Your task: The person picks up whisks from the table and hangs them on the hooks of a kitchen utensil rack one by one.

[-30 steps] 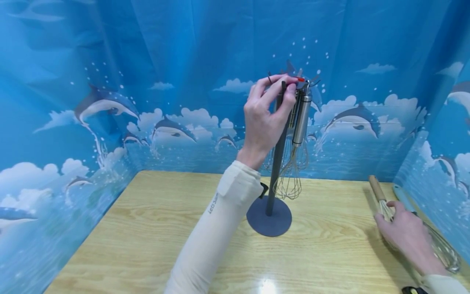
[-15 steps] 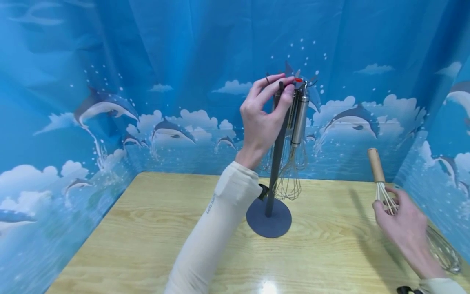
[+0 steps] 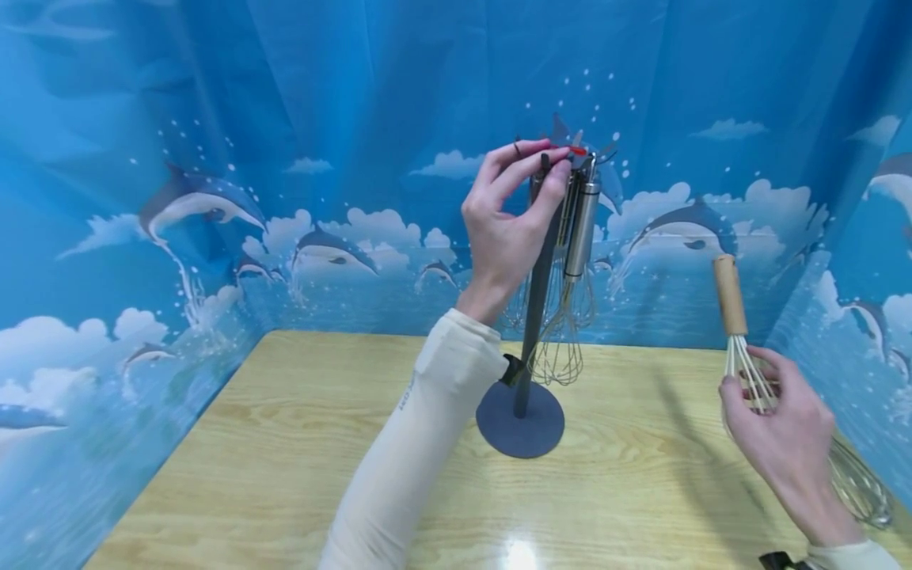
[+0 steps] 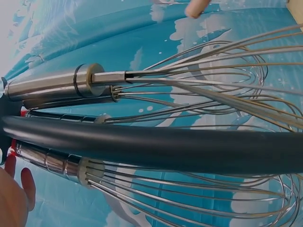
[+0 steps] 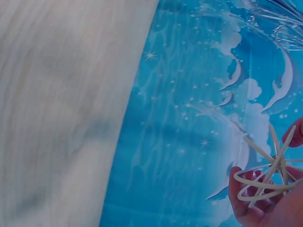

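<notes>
A dark whisk stand (image 3: 534, 317) with a round base holds several metal whisks hanging from its top hooks. My left hand (image 3: 509, 218) pinches at the stand's top, thumb and fingers beside a red loop (image 3: 579, 150). The exact contact is partly hidden. A steel-handled whisk (image 3: 583, 229) hangs just right of those fingers. In the left wrist view the stand's post (image 4: 156, 142) runs between whisk handles, fingertips near a red-ended whisk (image 4: 52, 161). At the right, my right hand (image 3: 784, 435) grips a wooden-handled whisk (image 3: 730, 297) by its pale wires, handle upward, above the table.
Another whisk (image 3: 858, 483) lies on the table's right edge, partly behind my right hand. The wooden table (image 3: 285, 443) meets a blue dolphin-print curtain (image 3: 399, 95) at the back and sides. A small black object (image 3: 780, 560) shows by the right cuff.
My right hand has lifted the wooden-handled whisk off the table, and its handle now stands nearly upright. The left hand has stayed at the stand's top.
</notes>
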The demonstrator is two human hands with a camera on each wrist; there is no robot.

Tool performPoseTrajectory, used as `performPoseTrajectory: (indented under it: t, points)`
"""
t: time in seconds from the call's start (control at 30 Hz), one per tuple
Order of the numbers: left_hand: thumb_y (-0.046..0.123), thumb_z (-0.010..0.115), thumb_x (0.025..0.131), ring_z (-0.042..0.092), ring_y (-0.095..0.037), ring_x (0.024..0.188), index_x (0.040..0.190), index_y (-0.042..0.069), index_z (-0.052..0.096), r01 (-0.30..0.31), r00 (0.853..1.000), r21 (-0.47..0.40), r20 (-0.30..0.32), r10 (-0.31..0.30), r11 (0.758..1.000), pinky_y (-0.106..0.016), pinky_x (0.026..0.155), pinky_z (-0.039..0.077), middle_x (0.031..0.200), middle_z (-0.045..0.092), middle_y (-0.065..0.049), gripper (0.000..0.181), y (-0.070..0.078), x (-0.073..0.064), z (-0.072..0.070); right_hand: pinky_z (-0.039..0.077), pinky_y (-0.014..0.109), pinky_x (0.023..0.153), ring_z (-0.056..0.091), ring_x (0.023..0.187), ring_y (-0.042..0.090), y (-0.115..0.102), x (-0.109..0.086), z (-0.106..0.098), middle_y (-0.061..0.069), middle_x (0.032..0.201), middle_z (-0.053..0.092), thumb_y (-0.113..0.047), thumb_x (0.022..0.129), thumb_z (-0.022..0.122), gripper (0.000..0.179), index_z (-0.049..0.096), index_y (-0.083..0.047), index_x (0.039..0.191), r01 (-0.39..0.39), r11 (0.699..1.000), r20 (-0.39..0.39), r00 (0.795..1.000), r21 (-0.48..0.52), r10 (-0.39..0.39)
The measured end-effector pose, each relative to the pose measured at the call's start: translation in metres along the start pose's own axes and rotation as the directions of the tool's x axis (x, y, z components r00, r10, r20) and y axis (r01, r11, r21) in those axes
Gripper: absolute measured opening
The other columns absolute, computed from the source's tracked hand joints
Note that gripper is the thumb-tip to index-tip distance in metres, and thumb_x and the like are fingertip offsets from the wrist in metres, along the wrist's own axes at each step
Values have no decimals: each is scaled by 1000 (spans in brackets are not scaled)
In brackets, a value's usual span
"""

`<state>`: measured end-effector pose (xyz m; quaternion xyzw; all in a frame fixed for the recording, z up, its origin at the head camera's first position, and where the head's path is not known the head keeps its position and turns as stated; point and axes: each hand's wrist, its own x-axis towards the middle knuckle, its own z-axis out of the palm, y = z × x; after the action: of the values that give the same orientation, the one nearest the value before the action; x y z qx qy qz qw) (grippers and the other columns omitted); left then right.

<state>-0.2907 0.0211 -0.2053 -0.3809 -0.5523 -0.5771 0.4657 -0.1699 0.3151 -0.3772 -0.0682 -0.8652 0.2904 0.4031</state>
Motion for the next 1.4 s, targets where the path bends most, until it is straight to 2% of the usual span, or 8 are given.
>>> performPoseTrajectory:
  t: [0.07, 0.23, 0.47, 0.57, 0.83, 0.97, 1.27, 1.4]
  points:
    - [4, 73, 92, 61, -26, 116, 109, -7, 76, 4, 1000, -1, -6, -4, 1000, -26, 100, 53, 119, 65, -23, 20, 0, -1, 0, 35, 4, 53, 40, 68, -29, -5, 0, -2, 1, 90, 66, -15, 89, 67, 47, 64, -8, 136, 14, 1000, -22, 1000, 6, -14]
    - [3, 74, 91, 60, -27, 115, 108, -9, 75, 7, 1000, -22, -16, -7, 1000, -28, 99, 54, 118, 64, -24, 20, 0, -2, 1, 34, 0, 58, 44, 75, -28, -16, -2, -4, -37, 93, 53, -13, 86, 70, 48, 67, -12, 135, 32, 999, -93, 995, 42, -28]
    - [1, 74, 90, 59, -27, 112, 106, -9, 75, -8, 1000, -32, -21, 7, 999, -27, 96, 54, 116, 62, -24, 19, 0, -2, 2, 35, -4, 61, 45, 77, -30, -27, -3, -7, -37, 99, 56, -7, 84, 72, 50, 68, -10, 133, 94, 992, -156, 985, 81, -80]
    - [2, 74, 90, 61, -27, 109, 106, -9, 76, -22, 999, -22, -24, 21, 1000, -26, 94, 55, 115, 61, -24, 19, 1, -2, 3, 36, -4, 63, 47, 78, -29, -32, -3, -8, -47, 100, 51, -7, 83, 74, 50, 68, -11, 132, 95, 990, -171, 982, 105, -76]
    - [4, 75, 90, 60, -28, 110, 105, -8, 76, -21, 999, 29, -32, 22, 999, -24, 94, 55, 115, 62, -22, 19, 6, -2, 5, 37, -5, 68, 50, 85, -28, -46, -1, -13, -44, 103, 52, -9, 84, 70, 48, 68, -6, 132, 198, 969, -220, 962, 150, -162]
    - [8, 76, 90, 56, -27, 113, 105, -6, 77, -23, 999, 103, -34, 27, 994, -20, 91, 52, 116, 62, -20, 20, 8, -3, 6, 37, -6, 69, 49, 87, -28, -54, -2, -16, -39, 105, 52, -10, 87, 68, 48, 66, -5, 134, 218, 964, -211, 960, 150, -184]
    - [14, 78, 90, 50, -31, 115, 105, -1, 78, -83, 994, 287, -42, 99, 954, -20, 93, 45, 118, 63, -19, 21, 12, -6, 11, 38, -6, 73, 52, 88, -25, -66, -2, -16, -18, 106, 60, -8, 87, 68, 47, 67, -7, 134, 234, 953, -234, 954, 194, -186]
    - [16, 77, 91, 51, -30, 116, 106, 0, 78, -79, 994, 330, -43, 98, 941, -19, 94, 45, 118, 63, -17, 22, 13, -7, 13, 39, -6, 75, 54, 88, -22, -71, 0, -16, -20, 107, 60, -5, 87, 68, 47, 66, -2, 133, 261, 939, -248, 947, 224, -204]
